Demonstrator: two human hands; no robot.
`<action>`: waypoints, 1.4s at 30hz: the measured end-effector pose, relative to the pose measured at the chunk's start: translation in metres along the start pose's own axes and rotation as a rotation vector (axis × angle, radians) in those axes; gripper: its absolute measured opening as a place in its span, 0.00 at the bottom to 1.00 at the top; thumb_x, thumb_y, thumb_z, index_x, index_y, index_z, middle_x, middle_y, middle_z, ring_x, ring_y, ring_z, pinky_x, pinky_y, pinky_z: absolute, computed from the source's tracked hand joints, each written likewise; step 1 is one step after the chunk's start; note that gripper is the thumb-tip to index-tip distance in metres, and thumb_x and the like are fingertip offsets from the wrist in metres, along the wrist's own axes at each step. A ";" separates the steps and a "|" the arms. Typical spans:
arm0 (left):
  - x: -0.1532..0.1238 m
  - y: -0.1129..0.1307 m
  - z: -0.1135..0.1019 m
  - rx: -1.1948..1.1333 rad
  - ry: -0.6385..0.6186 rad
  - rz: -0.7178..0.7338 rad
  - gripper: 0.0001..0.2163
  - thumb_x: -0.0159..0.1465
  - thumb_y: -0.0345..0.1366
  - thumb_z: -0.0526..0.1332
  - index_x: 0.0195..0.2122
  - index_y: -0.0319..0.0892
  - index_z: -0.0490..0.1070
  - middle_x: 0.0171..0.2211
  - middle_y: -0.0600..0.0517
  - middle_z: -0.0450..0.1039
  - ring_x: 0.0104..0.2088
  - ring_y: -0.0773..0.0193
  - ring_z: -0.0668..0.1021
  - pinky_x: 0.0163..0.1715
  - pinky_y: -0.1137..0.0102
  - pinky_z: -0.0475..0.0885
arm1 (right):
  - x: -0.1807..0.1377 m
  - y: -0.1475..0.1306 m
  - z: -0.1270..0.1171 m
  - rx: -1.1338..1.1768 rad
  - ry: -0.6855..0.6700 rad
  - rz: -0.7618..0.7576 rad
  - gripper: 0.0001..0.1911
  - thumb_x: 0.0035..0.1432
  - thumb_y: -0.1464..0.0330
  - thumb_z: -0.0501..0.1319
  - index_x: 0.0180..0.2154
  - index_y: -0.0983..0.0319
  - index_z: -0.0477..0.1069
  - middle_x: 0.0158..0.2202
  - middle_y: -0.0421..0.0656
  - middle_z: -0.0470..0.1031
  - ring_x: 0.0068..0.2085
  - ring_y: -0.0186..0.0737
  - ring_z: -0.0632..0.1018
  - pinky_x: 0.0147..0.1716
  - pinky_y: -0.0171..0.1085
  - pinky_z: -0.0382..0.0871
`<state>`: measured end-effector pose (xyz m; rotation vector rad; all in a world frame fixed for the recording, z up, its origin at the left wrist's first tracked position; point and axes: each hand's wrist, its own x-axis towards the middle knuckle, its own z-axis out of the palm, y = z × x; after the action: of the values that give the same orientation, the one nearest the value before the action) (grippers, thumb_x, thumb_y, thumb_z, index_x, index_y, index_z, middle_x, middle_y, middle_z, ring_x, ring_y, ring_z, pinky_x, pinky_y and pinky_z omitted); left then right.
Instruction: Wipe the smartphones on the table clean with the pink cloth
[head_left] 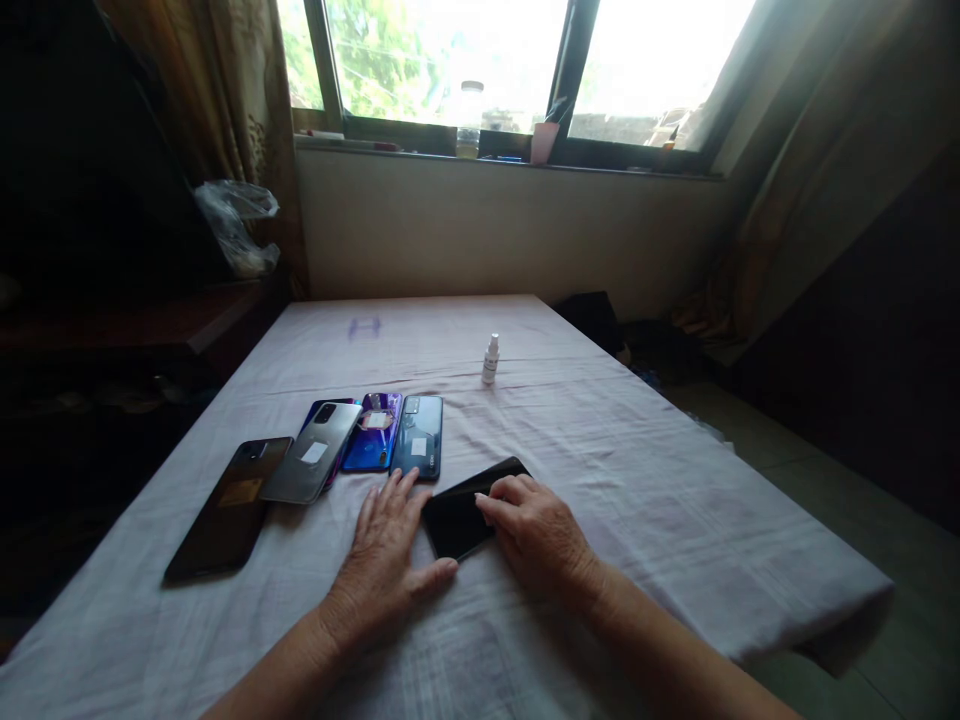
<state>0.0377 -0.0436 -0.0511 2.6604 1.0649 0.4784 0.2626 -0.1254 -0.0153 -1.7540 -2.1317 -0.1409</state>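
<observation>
Both forearms reach in from the near edge of the table point(675, 480), which is covered with a pale, creased cloth. A black phone point(459, 520) lies flat on the cloth between the two hands, turned at a slant, its far corner pointing away and to the right.

Just left of the black phone, the left hand point(386, 555) lies palm down on the cloth, fingers straight and slightly spread. Its thumb stretches towards the phone's near corner and touches it or all but touches it. It grips nothing.

Over the black phone's right side sits the right hand point(536, 535). Its fingers point(499, 497) are bent and close together, tips pressed on the dark face. The thumb is hidden, so I cannot tell whether this hand clasps the edge or only rests on top.

Beyond the black phone and to its left, four more phones lie side by side: a teal phone point(418, 437) nearest, then a purple phone point(373, 432), a grey phone point(313, 453) and a dark brown phone point(229, 508) furthest left. The teal, purple and grey ones carry small pale stickers.

Further back from the black phone, well apart from it, a small white bottle point(490, 360) stands upright on the cloth. Far behind, a bright window point(450, 60) has a jar point(469, 120) on its sill.
</observation>
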 end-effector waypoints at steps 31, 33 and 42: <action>0.003 -0.001 -0.010 -0.029 -0.057 -0.081 0.34 0.51 0.50 0.70 0.58 0.45 0.65 0.68 0.40 0.56 0.69 0.42 0.55 0.66 0.43 0.48 | 0.034 -0.031 0.003 -0.016 -0.142 0.157 0.13 0.66 0.71 0.56 0.46 0.57 0.78 0.43 0.45 0.78 0.44 0.43 0.74 0.42 0.38 0.65; 0.003 -0.002 -0.012 -0.016 -0.058 -0.102 0.32 0.51 0.50 0.70 0.55 0.44 0.66 0.68 0.40 0.56 0.69 0.42 0.54 0.66 0.43 0.47 | 0.036 -0.032 0.004 -0.002 -0.146 0.141 0.14 0.65 0.71 0.56 0.47 0.58 0.78 0.43 0.46 0.78 0.44 0.44 0.74 0.43 0.39 0.66; 0.003 -0.003 -0.015 -0.049 -0.076 -0.090 0.27 0.51 0.44 0.69 0.51 0.45 0.67 0.68 0.40 0.56 0.69 0.41 0.55 0.66 0.43 0.48 | 0.036 -0.037 0.016 0.224 -0.068 -0.149 0.15 0.65 0.72 0.58 0.50 0.56 0.76 0.44 0.42 0.79 0.42 0.39 0.74 0.47 0.38 0.67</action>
<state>0.0323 -0.0380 -0.0375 2.5541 1.1293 0.3773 0.2179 -0.0955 -0.0120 -1.4935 -2.2293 0.1167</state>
